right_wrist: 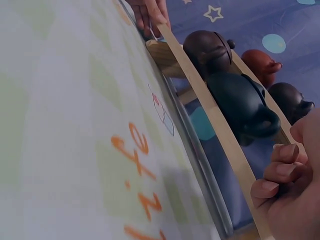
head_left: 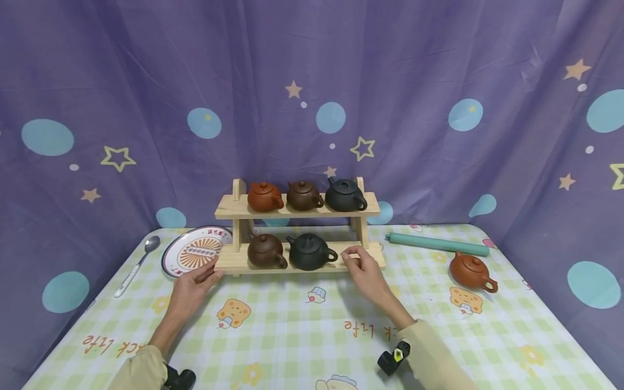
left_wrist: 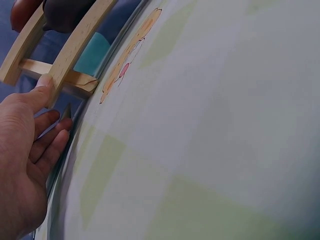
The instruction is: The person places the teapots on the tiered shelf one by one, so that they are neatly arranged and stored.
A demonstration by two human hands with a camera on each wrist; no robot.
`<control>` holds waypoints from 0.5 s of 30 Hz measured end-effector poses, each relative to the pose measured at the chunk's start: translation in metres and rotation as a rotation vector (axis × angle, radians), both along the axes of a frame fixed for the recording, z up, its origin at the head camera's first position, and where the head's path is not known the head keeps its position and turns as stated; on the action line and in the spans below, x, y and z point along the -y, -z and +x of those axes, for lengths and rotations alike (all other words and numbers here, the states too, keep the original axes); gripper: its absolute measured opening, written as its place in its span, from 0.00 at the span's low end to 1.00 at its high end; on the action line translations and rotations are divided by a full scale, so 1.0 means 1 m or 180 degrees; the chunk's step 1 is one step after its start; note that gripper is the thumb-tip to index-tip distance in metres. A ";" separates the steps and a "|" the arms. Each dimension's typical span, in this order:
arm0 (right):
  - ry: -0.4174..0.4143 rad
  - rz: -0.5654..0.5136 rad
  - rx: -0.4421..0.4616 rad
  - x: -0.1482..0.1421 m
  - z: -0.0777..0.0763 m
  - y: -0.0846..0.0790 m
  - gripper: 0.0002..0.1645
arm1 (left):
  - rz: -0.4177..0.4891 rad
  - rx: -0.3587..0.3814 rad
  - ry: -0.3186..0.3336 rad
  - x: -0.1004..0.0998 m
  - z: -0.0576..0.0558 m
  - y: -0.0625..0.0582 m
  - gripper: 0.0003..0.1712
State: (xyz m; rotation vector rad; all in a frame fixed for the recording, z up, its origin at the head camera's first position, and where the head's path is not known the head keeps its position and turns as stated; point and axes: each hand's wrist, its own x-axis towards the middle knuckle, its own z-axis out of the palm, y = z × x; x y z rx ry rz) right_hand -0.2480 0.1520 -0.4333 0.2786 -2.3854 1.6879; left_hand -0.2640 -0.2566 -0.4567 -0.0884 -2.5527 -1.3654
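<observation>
A two-tier wooden stand [head_left: 304, 267] holds small teapots. My left hand [head_left: 190, 291] holds the left end of its lower board, with the thumb [left_wrist: 44, 82] against the wood in the left wrist view. My right hand [head_left: 364, 274], fingers loosely curled, is over the lower board's right end, just beside the handle of a black teapot [head_left: 309, 252]; nothing shows in its grasp. Left of that pot sits a brown teapot [head_left: 265, 250]. The upper board carries an orange-red teapot [head_left: 263, 196], another brown teapot [head_left: 303, 195] and another black teapot [head_left: 344, 195].
A second orange-red teapot [head_left: 470, 271] stands on the checked tablecloth [head_left: 292, 336] at right, near a rolled green cloth-like bundle [head_left: 439, 244]. At left lie a patterned plate [head_left: 177, 246] and a spoon [head_left: 138, 264]. A purple curtain [head_left: 390, 65] hangs behind the table.
</observation>
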 end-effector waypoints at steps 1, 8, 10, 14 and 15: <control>-0.0004 -0.0005 0.0016 -0.003 0.002 0.000 0.10 | 0.0004 0.0000 0.0002 0.000 0.000 0.000 0.32; 0.0024 0.0022 0.0082 -0.025 0.012 -0.002 0.11 | -0.0009 -0.0031 0.0025 0.001 -0.001 0.000 0.32; 0.0051 0.0049 0.0099 -0.032 0.015 -0.001 0.12 | -0.0004 -0.0034 0.0031 0.001 -0.001 0.001 0.32; 0.0106 0.0133 0.0142 -0.049 0.022 0.000 0.15 | 0.0008 -0.0035 0.0035 0.001 -0.001 0.001 0.32; 0.0129 0.0170 0.0154 -0.053 0.024 0.000 0.15 | 0.0004 -0.0033 0.0032 0.001 -0.001 0.001 0.32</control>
